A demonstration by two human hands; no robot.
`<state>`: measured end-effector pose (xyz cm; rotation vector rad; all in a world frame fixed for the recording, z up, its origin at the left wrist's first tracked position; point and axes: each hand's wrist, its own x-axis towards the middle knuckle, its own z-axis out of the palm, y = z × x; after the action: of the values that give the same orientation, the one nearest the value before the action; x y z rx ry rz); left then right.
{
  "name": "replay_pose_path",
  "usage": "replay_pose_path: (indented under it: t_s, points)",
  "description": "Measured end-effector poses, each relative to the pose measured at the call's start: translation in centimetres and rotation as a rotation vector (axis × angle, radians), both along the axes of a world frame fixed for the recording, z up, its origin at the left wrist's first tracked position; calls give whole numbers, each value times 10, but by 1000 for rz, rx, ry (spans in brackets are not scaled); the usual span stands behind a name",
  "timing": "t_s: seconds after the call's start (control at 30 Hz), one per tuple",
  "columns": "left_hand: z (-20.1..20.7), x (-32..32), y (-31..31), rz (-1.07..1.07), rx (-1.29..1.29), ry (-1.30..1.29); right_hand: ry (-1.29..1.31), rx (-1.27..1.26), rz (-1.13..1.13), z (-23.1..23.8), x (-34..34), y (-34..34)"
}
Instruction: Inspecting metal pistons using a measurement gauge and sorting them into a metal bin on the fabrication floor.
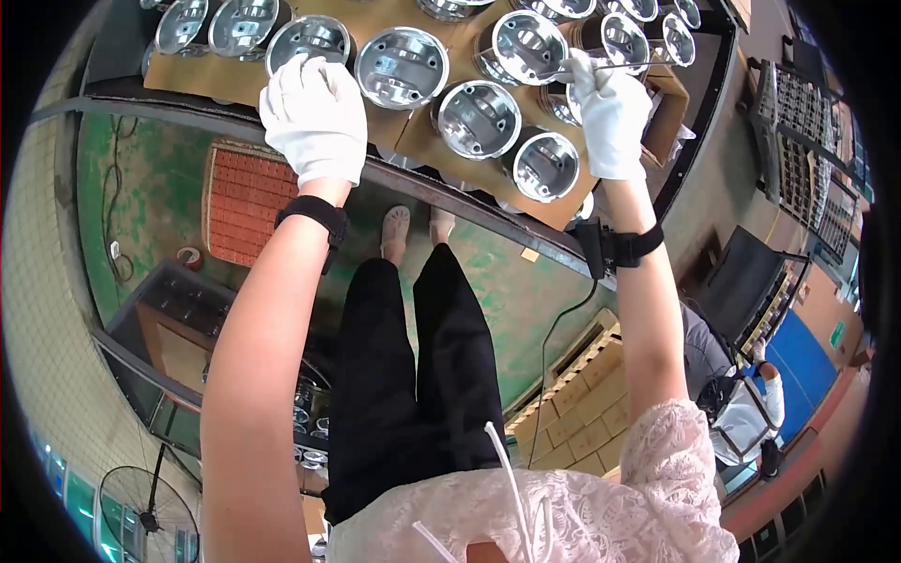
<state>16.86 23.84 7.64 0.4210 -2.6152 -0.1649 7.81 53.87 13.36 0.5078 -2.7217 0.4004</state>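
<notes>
Shiny metal pistons stand with their hollow ends up on a cardboard sheet [413, 131]. My left hand [317, 117], in a white glove, has its fingers bent together over the near rim of one piston [305, 36]; the fingertips are partly hidden. To its right stands another piston [402, 68] with nothing touching it. My right hand [612, 117], gloved too, is closed around a thin metal rod [648, 65] that sticks out on both sides of the fingers. That rod crosses above the pistons on the right. Closer to me are two more pistons [479, 119] [545, 166].
A metal rail [450, 194] edges the table. Below lie a red slatted mat [246, 202] and a dark bin [174, 300]. Stacked cartons [587, 413] stand at lower right. A cable [544, 347] hangs from my right wristband. Another person [746, 413] works far right.
</notes>
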Motion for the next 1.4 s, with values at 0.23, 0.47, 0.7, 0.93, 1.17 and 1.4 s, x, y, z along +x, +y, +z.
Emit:
replay_pose_path:
  t_s: [0.23,0.47,0.7,0.93,1.17,1.4]
  points:
    - [-6,-1,2,14,-36,13,-134,-76,-44,-9,1,7]
    - [-3,2,-3,-23,37,-17,-326,-396,-139,55,79,3]
    - [-6,0,3,-22,16,39,-208,-222,-17,17,88,-4]
    - [-8,1,1,-24,-6,10,-261,-217,-18,14,88,-17]
    - [-5,3,0,2,-27,-11,-72,-351,92,26,85,-38]
    - [-8,-1,4,-8,2,44,-60,9,59,-9,56,-51]
